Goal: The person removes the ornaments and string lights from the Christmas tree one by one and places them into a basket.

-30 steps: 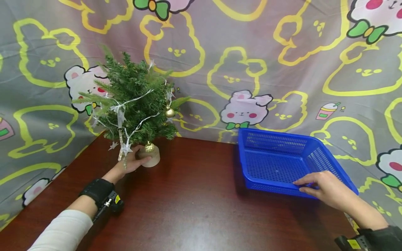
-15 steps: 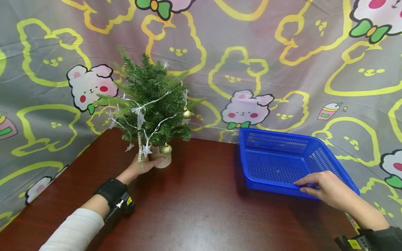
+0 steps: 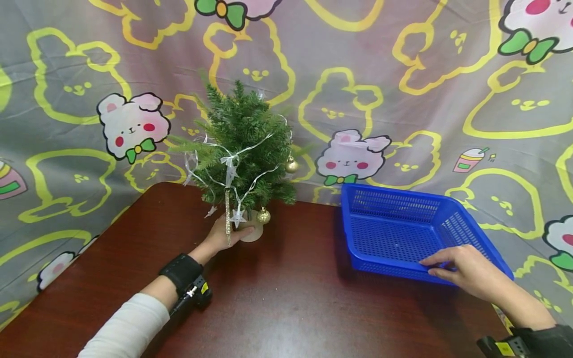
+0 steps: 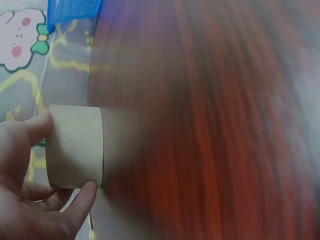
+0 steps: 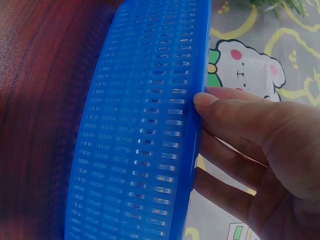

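Note:
A small artificial Christmas tree (image 3: 250,144) stands left of centre in the head view, wound with a white string of star lights. Gold balls and a glittery gold icicle ornament (image 3: 227,214) hang from its branches. My left hand (image 3: 218,237) grips the pale round base (image 4: 75,147) of the tree, thumb and fingers around it in the left wrist view. To the right lies a blue perforated plastic basket (image 3: 380,267) with nothing in it. My right hand (image 3: 470,273) pinches its near rim, thumb outside and fingers on the inner side in the right wrist view.
Both things are on a dark reddish-brown wooden table (image 3: 286,308). A grey cloth (image 3: 286,64) with yellow bear outlines and white rabbit faces hangs behind and at the sides. Black camera straps circle both wrists.
My left hand has moved the tree to the right across the table, closer to the basket. The right hand and the basket have stayed in place.

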### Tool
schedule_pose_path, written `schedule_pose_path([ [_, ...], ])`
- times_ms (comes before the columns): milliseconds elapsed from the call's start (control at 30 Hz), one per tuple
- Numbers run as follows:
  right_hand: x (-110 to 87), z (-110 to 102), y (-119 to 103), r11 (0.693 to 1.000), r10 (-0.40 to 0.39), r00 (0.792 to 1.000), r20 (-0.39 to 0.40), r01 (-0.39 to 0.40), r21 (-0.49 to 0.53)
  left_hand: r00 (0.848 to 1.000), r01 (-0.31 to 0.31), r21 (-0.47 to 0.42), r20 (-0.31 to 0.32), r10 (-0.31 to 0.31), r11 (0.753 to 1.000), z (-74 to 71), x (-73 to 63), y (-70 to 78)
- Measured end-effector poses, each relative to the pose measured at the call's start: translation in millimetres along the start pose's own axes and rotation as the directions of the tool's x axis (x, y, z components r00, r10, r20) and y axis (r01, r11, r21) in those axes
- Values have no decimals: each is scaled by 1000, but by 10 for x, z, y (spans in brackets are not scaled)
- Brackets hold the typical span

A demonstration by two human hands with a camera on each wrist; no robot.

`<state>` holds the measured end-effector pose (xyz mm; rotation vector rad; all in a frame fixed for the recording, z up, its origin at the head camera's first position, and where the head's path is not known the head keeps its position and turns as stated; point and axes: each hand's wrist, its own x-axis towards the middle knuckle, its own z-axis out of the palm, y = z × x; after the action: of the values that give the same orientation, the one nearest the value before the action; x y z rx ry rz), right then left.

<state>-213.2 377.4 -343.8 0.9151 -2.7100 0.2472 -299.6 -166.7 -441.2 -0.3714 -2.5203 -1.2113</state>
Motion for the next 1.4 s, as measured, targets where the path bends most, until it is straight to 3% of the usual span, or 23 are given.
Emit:
schedule_pose_path([
  [167, -2, 0, 2, 1000, 7, 1000, 10, -7, 1, 1000, 0, 43, 27, -1, 999, 141, 46, 90],
  [400, -3, -4, 7, 1000, 18, 999, 30, -18, 4, 996, -74, 121, 63, 67, 990, 335, 127, 152],
  [467, -5, -5, 5, 1000, 11, 1000, 21, -11, 1, 994, -73, 140, 86, 61, 987, 390, 162, 151],
  [667, -8, 4, 13, 1000, 6, 1000, 14, -6, 0, 993, -45, 137, 118, 29, 989, 509, 191, 262],
  [967, -8, 15, 0, 1000, 3, 1000, -8, -3, -16, 984, 92, 101, 146, -106, 991, 628, 204, 441],
  [1200, -12, 11, 2, 1000, -3, 1000, -2, 3, -3, 994, 19, 96, 106, -29, 995, 720, 181, 495],
  [1400, -6, 5, -4, 1000, 2, 1000, 11, -2, 1, 995, -5, 109, 97, -6, 994, 796, 160, 544],
])
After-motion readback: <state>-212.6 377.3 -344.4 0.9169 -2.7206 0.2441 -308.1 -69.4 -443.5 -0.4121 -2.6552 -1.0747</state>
